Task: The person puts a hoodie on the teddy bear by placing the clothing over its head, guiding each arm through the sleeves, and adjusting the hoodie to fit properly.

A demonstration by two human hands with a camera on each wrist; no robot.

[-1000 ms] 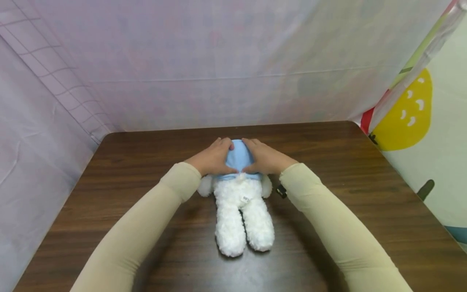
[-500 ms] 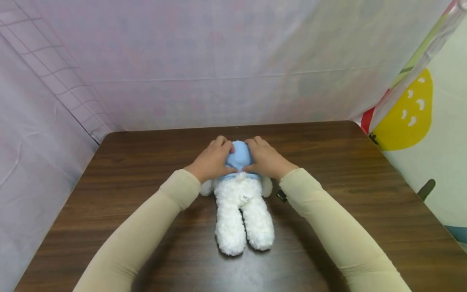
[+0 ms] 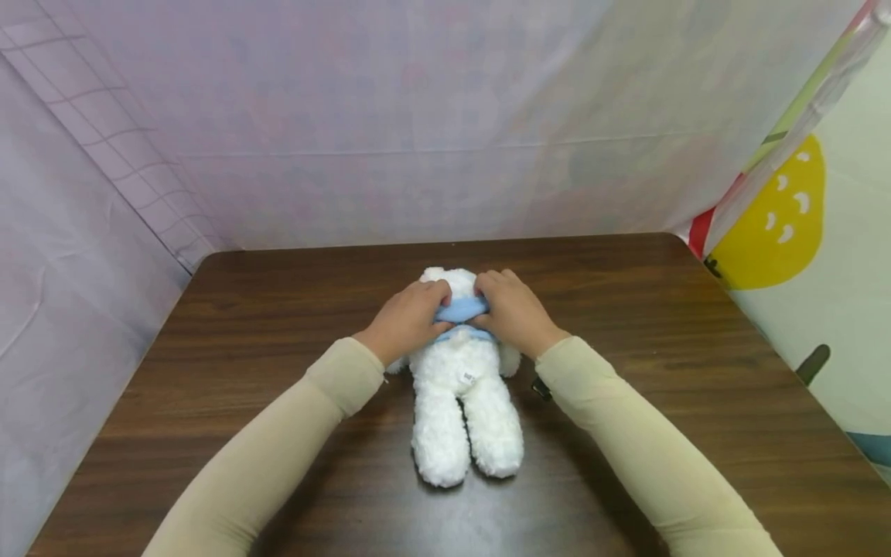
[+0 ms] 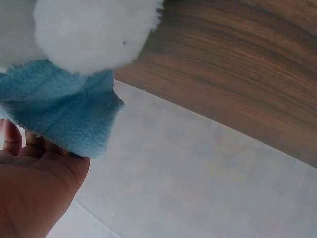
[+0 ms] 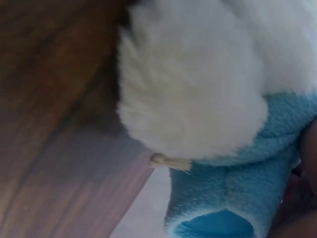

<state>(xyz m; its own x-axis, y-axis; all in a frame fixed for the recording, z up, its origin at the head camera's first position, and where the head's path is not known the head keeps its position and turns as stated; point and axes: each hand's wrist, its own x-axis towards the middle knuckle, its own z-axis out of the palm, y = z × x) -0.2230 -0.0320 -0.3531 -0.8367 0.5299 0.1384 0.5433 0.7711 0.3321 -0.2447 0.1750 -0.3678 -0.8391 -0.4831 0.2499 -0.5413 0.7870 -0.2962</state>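
A white plush toy (image 3: 459, 363) lies on the brown table, legs toward the near edge, a small tag on its lower back. Around its upper body is light blue cloth (image 3: 462, 309), which shows as fleece (image 4: 64, 109) in the left wrist view and has an open-ended tube (image 5: 228, 193) in the right wrist view. My left hand (image 3: 412, 316) pinches the cloth's left side between thumb and fingers; my right hand (image 3: 515, 311) grips its right side. White fur of the head shows beyond the hands.
The brown wooden table (image 3: 278, 294) ends at a pale curtain (image 3: 418, 116) at the back. A small black object (image 3: 541, 388) is beside the right cuff. Further right hangs a cloth with a yellow print (image 3: 773, 216).
Both hands have drawn the blue cloth slightly toward the near side. It has come off the top of the head, and the white fur there is now uncovered.
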